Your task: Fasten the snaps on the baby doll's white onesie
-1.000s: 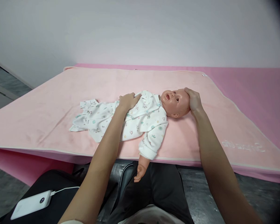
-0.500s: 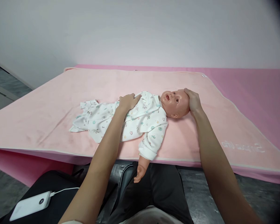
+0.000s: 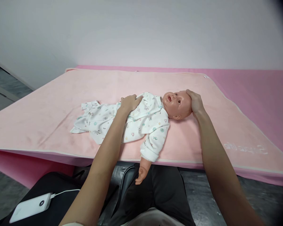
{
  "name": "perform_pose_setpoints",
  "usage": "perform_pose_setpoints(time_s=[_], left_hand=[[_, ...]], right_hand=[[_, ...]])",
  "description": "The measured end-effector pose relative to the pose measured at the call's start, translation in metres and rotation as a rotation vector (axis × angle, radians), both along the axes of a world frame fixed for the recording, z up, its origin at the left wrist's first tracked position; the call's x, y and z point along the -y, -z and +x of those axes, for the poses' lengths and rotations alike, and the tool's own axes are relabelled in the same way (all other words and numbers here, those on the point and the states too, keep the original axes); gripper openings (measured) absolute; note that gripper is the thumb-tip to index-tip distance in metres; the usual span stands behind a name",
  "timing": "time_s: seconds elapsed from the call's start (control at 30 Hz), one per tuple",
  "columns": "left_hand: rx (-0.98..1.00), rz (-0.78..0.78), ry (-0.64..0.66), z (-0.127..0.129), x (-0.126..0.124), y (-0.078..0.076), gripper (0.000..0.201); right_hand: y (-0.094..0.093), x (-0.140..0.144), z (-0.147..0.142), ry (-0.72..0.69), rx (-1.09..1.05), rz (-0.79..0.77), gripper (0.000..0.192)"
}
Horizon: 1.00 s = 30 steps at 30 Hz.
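Observation:
A baby doll [image 3: 178, 105] lies on its back on a peach blanket [image 3: 49, 91], its head to the right. It wears a white printed outfit [image 3: 153, 116], and the legs of that outfit lie to the left. One doll arm [image 3: 144, 168] hangs over the near edge of the table. My left hand [image 3: 131, 102] grips the doll's torso from above, thumb toward the head; its other fingers are partly hidden on the far side. Around the top of the doll's head, my right hand [image 3: 195, 102] is cupped, with most of its fingers out of sight behind it.
Under the blanket is a pink table cover [image 3: 261, 91], with a pale wall [image 3: 141, 34] behind. At lower left a white power bank [image 3: 31, 207] with a cable rests on a black surface. My legs [image 3: 169, 191] are below the near edge.

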<state>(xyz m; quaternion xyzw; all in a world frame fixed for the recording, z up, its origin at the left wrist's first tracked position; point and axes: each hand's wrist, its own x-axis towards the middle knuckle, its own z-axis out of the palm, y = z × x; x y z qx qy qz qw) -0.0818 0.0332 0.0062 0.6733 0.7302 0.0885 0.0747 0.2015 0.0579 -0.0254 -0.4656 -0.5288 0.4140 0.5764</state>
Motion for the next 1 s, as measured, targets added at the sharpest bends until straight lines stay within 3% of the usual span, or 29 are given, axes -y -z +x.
perform_pose_setpoints(time_s=[1.0], left_hand=[[-0.015,0.008,0.007,0.0009,0.0011,-0.0008,0.055]], right_hand=[[0.0007,-0.0016,-0.0007,-0.001,-0.001,0.02,0.031]])
